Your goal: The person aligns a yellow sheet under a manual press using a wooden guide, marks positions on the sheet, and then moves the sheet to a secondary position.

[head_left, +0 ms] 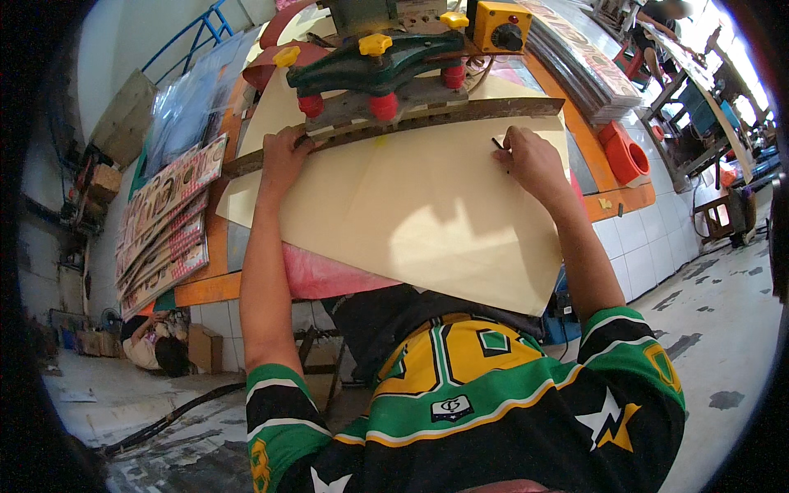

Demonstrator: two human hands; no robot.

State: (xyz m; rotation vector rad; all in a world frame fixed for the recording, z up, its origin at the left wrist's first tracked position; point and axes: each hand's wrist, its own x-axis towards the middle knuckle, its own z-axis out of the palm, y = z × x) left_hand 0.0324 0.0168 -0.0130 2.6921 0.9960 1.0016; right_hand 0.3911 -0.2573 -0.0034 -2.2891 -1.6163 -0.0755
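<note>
A large cream sheet lies across the bench in front of me, its near corner hanging close to my lap. Along its far side runs a long, narrow metal bar, under a dark green machine head with yellow knobs and red feet. At the bar's left part, my left hand is closed with curled fingers; what it grips is hidden. Over the sheet's right side, my right hand is closed, pinching a small dark stick-like piece that points toward the bar.
Printed sheets are stacked on the left, with clear plastic behind. More flat stacks lie at right rear. A red tape dispenser-like holder stands on the orange bench edge. A yellow control box adjoins the machine. Another person is low at left.
</note>
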